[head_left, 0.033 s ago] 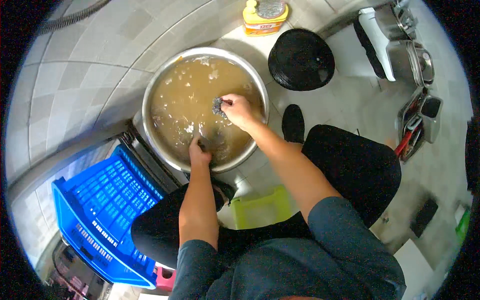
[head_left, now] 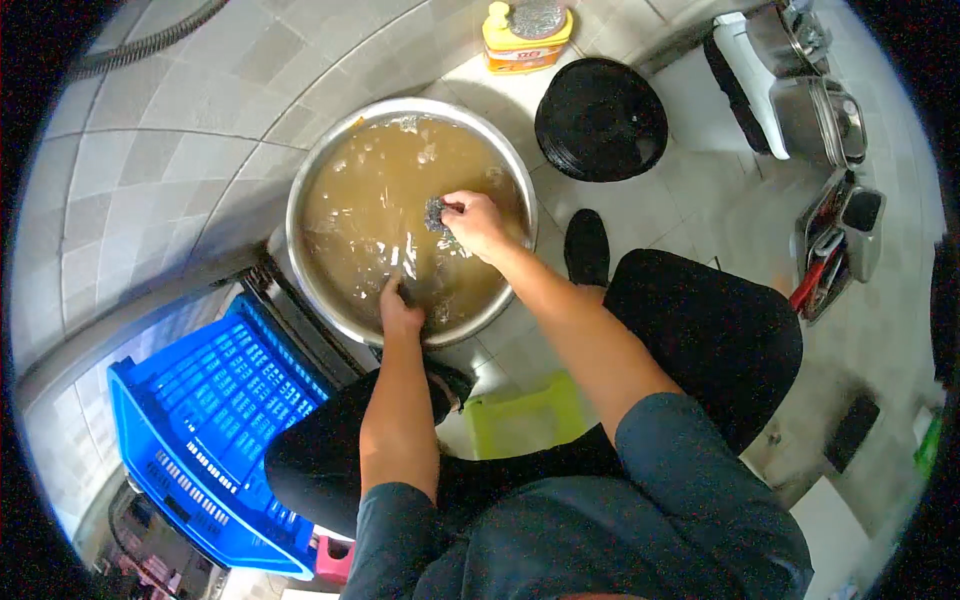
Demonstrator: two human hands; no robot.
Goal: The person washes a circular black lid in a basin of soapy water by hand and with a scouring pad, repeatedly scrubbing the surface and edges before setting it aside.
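Observation:
A wide steel basin (head_left: 297, 215) holds cloudy brown water (head_left: 370, 190) with pale foam and bits afloat. My right hand (head_left: 474, 222) is closed around a grey metal scouring pad (head_left: 435, 214) just above the water, right of the basin's middle. Lower down, at the near side of the basin, my left hand (head_left: 402, 308) dips its fingers into the murky water. It is closed by a dark edge, and a dark shape shows faintly under the surface beside it. What that thing is, the water hides.
A stack of black round plates (head_left: 600, 120) stands right of the basin, near a yellow jug (head_left: 527, 40). Left of me lies a blue slotted crate (head_left: 215, 440). A green plastic stool (head_left: 525, 415) is below me. Metal containers (head_left: 820, 125) and red-handled utensils (head_left: 808, 287) line the right.
The glints and ripples on the water have shifted. Both hands keep nearly the same places.

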